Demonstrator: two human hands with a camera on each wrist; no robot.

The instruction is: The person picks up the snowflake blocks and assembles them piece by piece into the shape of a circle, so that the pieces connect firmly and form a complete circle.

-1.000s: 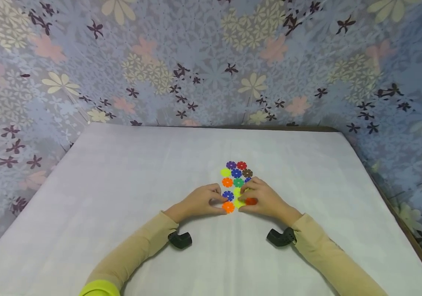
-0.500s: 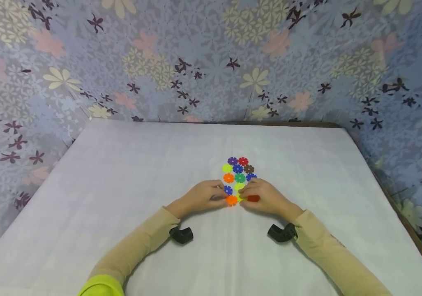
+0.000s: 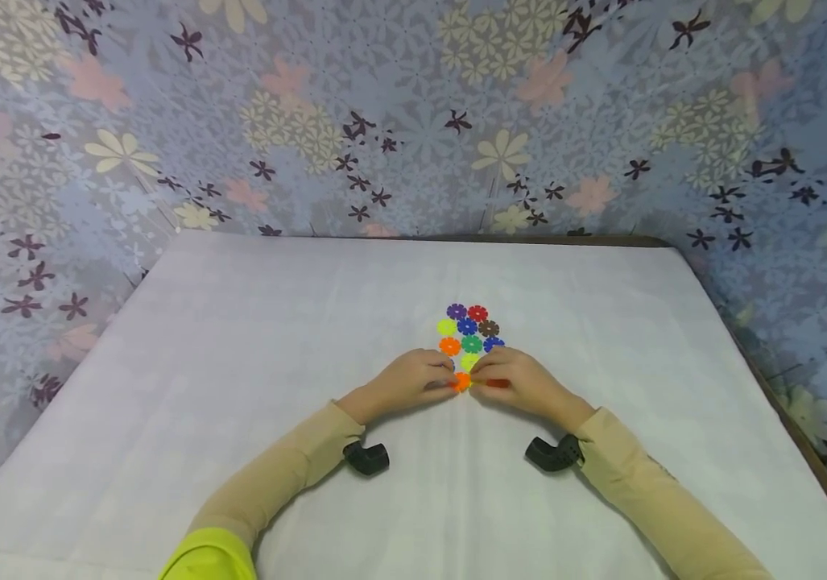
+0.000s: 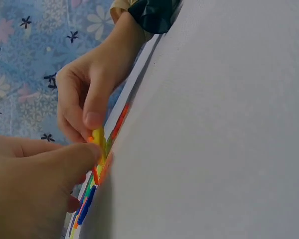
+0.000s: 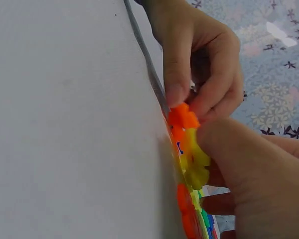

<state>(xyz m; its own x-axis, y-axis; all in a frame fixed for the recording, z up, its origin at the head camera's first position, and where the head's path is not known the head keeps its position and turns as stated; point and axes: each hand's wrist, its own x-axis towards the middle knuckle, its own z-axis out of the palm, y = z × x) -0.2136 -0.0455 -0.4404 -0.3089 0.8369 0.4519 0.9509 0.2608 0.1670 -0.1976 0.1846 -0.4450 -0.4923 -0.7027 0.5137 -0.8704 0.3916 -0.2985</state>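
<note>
Orange disc (image 3: 461, 382), thin w/ lobed rim, pinched in L hand (image 3: 416, 376), tilted, partly hidden by fingers. Yellow disc (image 5: 196, 162), same lobed type, pinched in R hand (image 3: 522, 383), near upright, mostly edge-on from above. The 2 meet at rims btwn the hands, orange on L; can't tell if slots interlock

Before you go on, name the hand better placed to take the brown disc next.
Probably the right hand: it is nearer the brown disc, though it pinches a yellow disc. The left hand, pinching an orange disc, lies farther off.
</note>
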